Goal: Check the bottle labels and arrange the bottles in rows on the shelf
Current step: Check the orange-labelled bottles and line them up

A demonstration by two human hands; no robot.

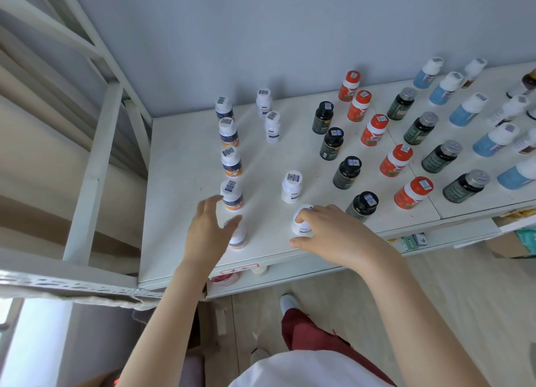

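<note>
Bottles in rows on the shelf (179, 212)
Left of the lone bottle (291, 187) runs a five-bottle row (231, 161); behind it a pair (272, 126); right of it further rows (374, 129); just before it the front bottle (301, 227).

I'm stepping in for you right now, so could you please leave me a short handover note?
Left hand: open, at the front orange-band bottle.
Right hand: grips a white bottle standing on the shelf.
Done: black row and red row stand in line.
Left: the white row has a gap; close it and set the gripped bottle in.
</note>
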